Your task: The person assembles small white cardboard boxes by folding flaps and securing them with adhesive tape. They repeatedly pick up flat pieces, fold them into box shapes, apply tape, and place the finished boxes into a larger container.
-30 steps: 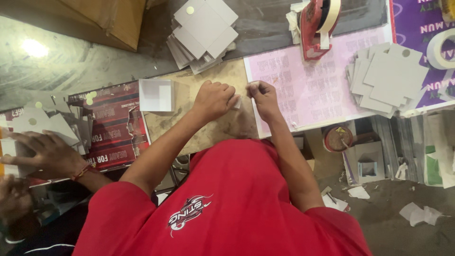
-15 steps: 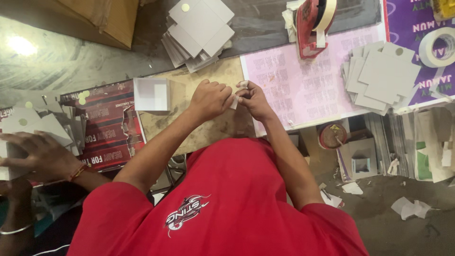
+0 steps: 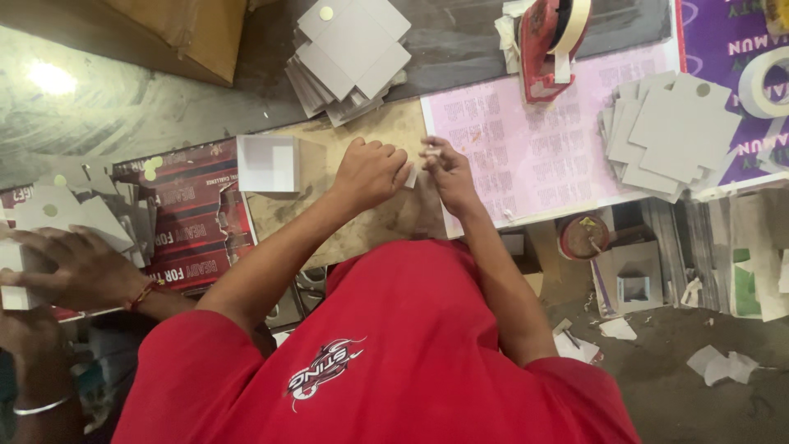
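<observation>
A small box-making workshop. Stacks of grey card blanks (image 3: 349,49) crowd the worn tabletop (image 3: 115,107), beside a red tape dispenser (image 3: 546,45). Paper scraps (image 3: 719,362) litter the floor.

We have brought our left hand (image 3: 370,171) and right hand (image 3: 448,173) together at upper centre, pinching a small white piece (image 3: 412,174); at far left, a co-worker's hand (image 3: 70,263) slid lower.

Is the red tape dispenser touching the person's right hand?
Apart. The head view shows the red tape dispenser farther up the pink sheet, with bare sheet before the right hand.
</observation>
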{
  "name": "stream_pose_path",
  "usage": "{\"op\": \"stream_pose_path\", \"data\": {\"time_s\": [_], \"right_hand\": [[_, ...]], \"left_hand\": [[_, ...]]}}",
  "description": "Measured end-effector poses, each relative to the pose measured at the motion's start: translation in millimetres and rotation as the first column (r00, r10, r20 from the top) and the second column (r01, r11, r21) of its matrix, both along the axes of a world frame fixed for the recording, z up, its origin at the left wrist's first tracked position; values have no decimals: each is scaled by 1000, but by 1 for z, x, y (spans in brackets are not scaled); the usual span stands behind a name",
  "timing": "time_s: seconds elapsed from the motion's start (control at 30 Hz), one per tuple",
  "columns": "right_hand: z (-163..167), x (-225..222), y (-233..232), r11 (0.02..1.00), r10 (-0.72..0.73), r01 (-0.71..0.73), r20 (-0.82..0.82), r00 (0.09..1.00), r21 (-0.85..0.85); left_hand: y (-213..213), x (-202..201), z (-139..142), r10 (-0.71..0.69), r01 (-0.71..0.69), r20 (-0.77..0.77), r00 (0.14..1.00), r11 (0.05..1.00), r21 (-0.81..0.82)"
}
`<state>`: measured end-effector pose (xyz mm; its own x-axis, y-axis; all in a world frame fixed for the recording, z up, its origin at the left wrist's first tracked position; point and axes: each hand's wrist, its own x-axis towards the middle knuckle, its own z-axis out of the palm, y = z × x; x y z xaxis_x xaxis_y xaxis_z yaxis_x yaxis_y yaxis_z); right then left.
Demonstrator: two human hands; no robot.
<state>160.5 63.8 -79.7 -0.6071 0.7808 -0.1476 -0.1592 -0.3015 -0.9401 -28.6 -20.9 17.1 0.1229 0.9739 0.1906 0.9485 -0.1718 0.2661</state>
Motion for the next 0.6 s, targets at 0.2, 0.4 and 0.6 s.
{"op": "stream_pose_path", "data": {"time_s": [0.2,0.4,0.6], "right_hand": [[7,19,-6,1000,9,-6,178,984,-18],[36,22,-9,978,209,-209,151,966,-16],[40,14,-9,975,183,-205,221,958,80]], "left_hand": [[1,0,2,-13,13,12,1000,1000,-4],[0,-1,0,-7,7,25,1000,1000,-6],[1,-1,-4,-5,5,31,999,1000,4]]}}
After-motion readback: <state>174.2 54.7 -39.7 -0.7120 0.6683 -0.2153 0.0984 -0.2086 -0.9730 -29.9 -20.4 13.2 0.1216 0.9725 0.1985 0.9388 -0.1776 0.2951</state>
